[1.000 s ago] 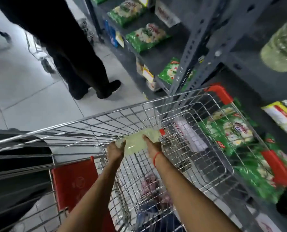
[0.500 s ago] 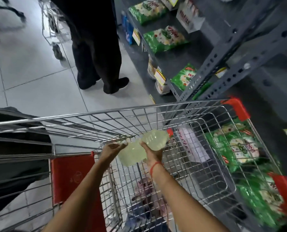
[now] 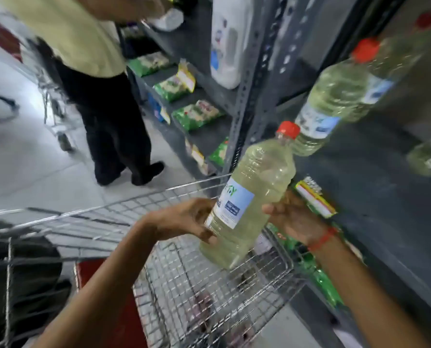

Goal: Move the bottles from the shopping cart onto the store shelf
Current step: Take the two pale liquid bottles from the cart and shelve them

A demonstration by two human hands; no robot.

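Observation:
A clear bottle [image 3: 254, 187] of pale yellow liquid with a red cap and a blue-white label is held upright, slightly tilted, above the wire shopping cart [image 3: 184, 277]. My left hand [image 3: 184, 219] grips its lower left side. On the bottle's right side is my right hand [image 3: 292, 217], with a red wrist band. The bottle's cap is close to the grey store shelf [image 3: 355, 177] on the right. Two similar bottles stand on that shelf [image 3: 335, 101] [image 3: 427, 156].
A person in a pale shirt and dark trousers [image 3: 103, 96] stands ahead at the shelving. Green packets [image 3: 196, 114] lie on lower shelves, and a large white container [image 3: 229, 43] sits higher. A grey perforated upright [image 3: 254, 91] divides the shelf bays.
Both hands have lifted the bottle out of the cart and up to the right toward the shelf, turning it from lying to upright. My view has risen.

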